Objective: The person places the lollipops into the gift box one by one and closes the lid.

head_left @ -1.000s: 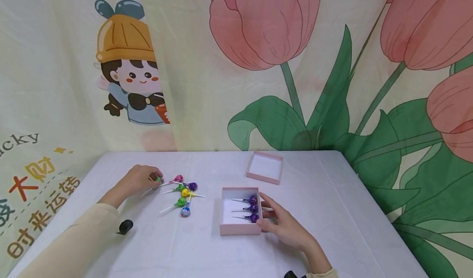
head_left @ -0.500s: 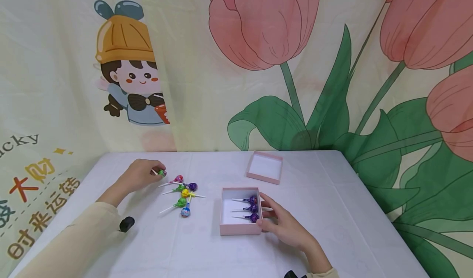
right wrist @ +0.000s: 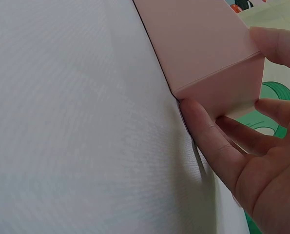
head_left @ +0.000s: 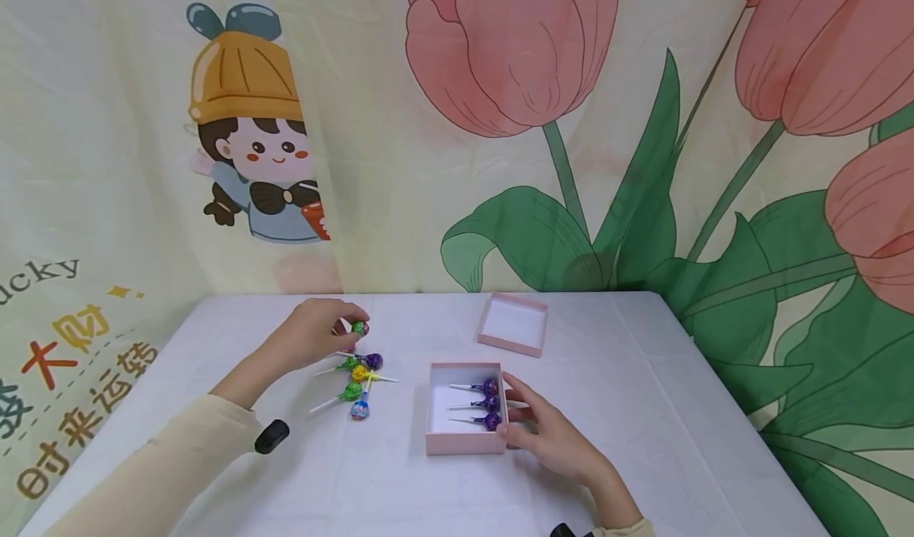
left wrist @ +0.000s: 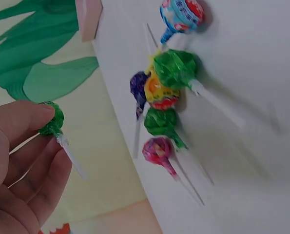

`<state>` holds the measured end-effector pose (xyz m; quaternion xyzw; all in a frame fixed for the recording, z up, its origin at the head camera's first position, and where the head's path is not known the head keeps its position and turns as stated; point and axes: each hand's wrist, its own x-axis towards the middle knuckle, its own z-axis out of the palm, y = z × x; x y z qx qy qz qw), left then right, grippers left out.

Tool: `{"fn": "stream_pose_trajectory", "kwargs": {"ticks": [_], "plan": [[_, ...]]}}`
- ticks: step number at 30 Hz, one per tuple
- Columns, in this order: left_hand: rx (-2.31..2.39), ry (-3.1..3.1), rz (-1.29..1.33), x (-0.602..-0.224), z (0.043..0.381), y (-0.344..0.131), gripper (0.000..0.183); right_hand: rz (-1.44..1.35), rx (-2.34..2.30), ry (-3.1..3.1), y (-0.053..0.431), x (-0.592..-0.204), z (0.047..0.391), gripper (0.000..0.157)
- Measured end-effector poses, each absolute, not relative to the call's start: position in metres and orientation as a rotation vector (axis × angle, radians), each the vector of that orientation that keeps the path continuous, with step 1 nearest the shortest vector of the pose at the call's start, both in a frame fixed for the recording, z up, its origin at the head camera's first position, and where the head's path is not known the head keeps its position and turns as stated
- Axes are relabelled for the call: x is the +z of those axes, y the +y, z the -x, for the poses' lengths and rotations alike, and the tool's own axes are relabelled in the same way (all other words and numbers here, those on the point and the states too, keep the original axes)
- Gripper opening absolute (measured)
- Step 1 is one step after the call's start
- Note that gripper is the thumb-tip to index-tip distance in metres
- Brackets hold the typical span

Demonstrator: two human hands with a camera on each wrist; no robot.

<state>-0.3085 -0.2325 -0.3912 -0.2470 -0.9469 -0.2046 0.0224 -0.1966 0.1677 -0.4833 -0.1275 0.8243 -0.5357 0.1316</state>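
My left hand pinches a green-wrapped lollipop by its head, held above the table with its white stick pointing away. Below it lies a loose group of lollipops: a purple one, a yellow one, a blue one, a green one, another green one and a pink one. My right hand holds the right side of an open pink box, thumb at the near corner, fingers along the outer wall. Inside, three purple lollipops lie in a column.
Behind the box lies its pink lid, inner side up. A white cloth covers the table. A printed curtain with tulips and a cartoon figure hangs directly behind the far edge.
My left hand has lifted the green lollipop from the left of the group and carried it right, now above the pink one. The right hand and box have stayed put.
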Motion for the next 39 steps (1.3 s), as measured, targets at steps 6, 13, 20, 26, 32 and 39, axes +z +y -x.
{"fn": "stream_pose_trajectory", "kwargs": {"ticks": [6,13,20,26,32,39], "plan": [[-0.653,-2.914,0.841,-0.383,0.296,-0.204,0.024,0.379,-1.559,2.387,0.168,-0.484,0.197,0.084],[-0.700,-2.889,0.956,-0.382,0.281,-0.173,0.027,0.386,-1.556,2.391,0.169,-0.485,0.197,0.083],[-0.712,-2.796,1.167,-0.386,0.268,-0.145,0.026,0.370,-1.558,2.385,0.168,-0.484,0.198,0.083],[-0.755,-2.794,1.248,-0.391,0.262,-0.125,0.025,0.356,-1.566,2.378,0.168,-0.483,0.197,0.083],[-0.813,-2.819,1.311,-0.398,0.257,-0.109,0.026,0.358,-1.557,2.374,0.168,-0.484,0.198,0.084],[-0.842,-2.835,1.409,-0.410,0.255,-0.093,0.025,0.378,-1.567,2.354,0.170,-0.484,0.199,0.083]]}}
